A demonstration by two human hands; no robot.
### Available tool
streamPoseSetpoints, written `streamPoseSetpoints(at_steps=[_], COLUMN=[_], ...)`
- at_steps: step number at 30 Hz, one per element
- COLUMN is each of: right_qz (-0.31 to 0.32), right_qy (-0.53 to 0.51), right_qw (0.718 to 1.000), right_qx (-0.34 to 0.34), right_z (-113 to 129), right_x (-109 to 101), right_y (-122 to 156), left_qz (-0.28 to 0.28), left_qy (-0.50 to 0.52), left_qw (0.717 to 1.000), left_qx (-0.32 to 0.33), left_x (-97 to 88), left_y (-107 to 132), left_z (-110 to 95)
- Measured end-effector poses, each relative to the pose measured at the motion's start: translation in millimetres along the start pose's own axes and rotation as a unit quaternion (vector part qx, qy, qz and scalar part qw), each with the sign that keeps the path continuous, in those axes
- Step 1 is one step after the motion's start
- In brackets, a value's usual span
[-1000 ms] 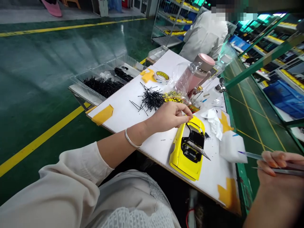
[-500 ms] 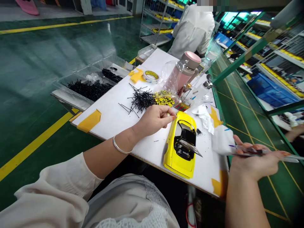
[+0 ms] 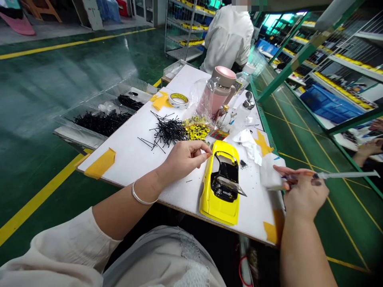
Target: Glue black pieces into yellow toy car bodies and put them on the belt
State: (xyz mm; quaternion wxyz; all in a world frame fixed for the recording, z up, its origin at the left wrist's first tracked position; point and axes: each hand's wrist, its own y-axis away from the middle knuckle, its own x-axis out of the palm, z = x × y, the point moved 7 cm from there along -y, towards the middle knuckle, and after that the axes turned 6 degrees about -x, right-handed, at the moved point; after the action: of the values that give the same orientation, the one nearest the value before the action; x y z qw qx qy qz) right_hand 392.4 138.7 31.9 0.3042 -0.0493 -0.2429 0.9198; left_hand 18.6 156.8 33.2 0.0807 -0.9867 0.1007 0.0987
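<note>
My left hand point(image 3: 185, 159) hovers just left of the front of a yellow model car body point(image 3: 220, 191), its pinched fingertips almost at the shell. Anything between those fingers is too small to see. A tangled heap of thin black pins point(image 3: 168, 131) lies beyond that hand on the white board point(image 3: 125, 137). My right hand point(image 3: 305, 191) grips a slim clear syringe point(image 3: 347, 174) with a purple tip, close beside a white foam block point(image 3: 271, 175). A clear angled piece point(image 3: 230, 186) rests across the car's dark open interior.
A clear tray of black pins point(image 3: 101, 123) sits at the board's left side, with a yellow tape roll point(image 3: 178, 100), a pink flask point(image 3: 220, 89) and crumpled white tissue point(image 3: 248, 145) nearby. A co-worker in white point(image 3: 227, 40) is beyond the board, and shelves with blue crates point(image 3: 329, 103) stand right.
My right hand has moved in beside the foam block, and the syringe now points across it. The whole view has drifted, so the board sits further left. My left hand stays near the car.
</note>
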Motion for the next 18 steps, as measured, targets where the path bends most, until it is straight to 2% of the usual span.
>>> streamPoseSetpoints(at_steps=[7,9,11,13,15,18], right_qz=[-0.088,-0.094,-0.097,-0.078,-0.020,0.068], right_qy=[-0.075,-0.105,-0.102,-0.071,-0.045,-0.027], right_qw=[0.991,0.987,0.989,0.994,0.999,0.996], right_qx=[0.063,0.074,0.052,0.011,-0.003,0.058], right_z=[-4.7,0.3,13.0,32.0,50.8,70.0], right_x=[-23.7,-28.3,-31.4,-29.3,-18.7,0.3], right_y=[-6.4,-5.7,-3.6,1.3,10.1,31.2], left_qz=[0.004,0.003,0.001,-0.001,-0.003,-0.004], left_qy=[-0.001,-0.004,-0.008,-0.012,-0.014,-0.016], left_qw=[1.000,1.000,1.000,1.000,1.000,1.000], left_qx=[-0.003,-0.003,-0.002,0.000,0.001,0.004], left_x=[1.4,1.9,2.2,2.5,2.6,2.9], left_y=[-1.5,-2.1,-2.3,-2.3,-2.1,-1.4], left_z=[5.0,5.6,5.8,6.0,6.5,6.4])
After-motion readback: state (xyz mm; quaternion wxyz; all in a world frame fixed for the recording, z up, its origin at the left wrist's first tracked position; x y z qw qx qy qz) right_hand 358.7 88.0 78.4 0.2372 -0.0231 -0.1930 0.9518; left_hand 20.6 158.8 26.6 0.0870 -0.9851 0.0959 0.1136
